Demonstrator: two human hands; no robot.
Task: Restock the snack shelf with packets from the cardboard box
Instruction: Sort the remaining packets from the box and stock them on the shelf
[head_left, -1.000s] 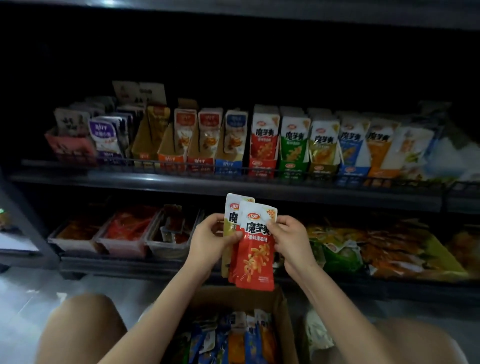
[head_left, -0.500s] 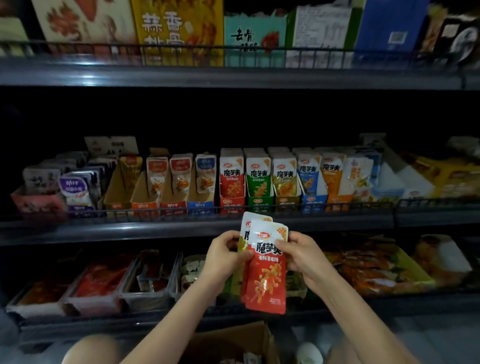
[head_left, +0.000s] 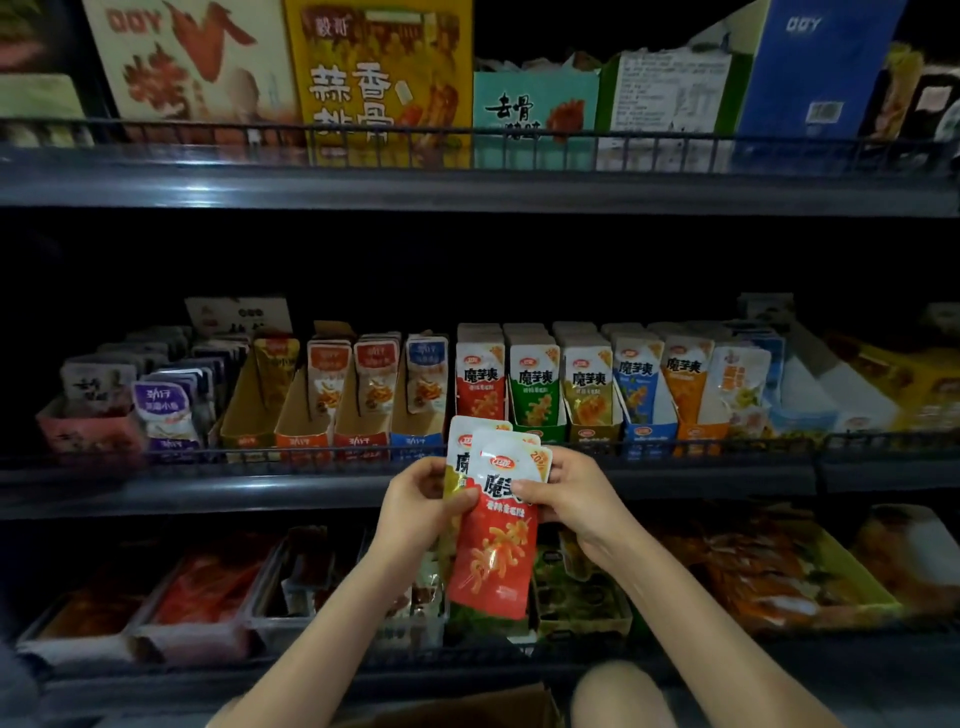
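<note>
I hold a small stack of snack packets in front of the middle shelf. The front one is a red and white packet (head_left: 496, 540); a yellow packet (head_left: 457, 457) sits behind it. My left hand (head_left: 421, 512) grips the stack's left edge. My right hand (head_left: 569, 493) pinches the top right of the red packet, thumb across its front. Just above, on the middle shelf (head_left: 311, 488), stands a display box of matching red packets (head_left: 480, 384). The top edge of the cardboard box (head_left: 467, 709) shows at the bottom, between my knees.
Green, yellow, blue and orange packet boxes (head_left: 613, 384) line the middle shelf to the right, brown display boxes (head_left: 332, 400) to the left. A wire rail (head_left: 727, 447) runs along its front. Large boxes fill the top shelf (head_left: 467, 187); trays (head_left: 197, 597) sit on the bottom shelf.
My view has tilted up, so the cardboard box has nearly left the frame and the top shelf has come in. Both hands have lifted the packets closer to the middle shelf's rail.
</note>
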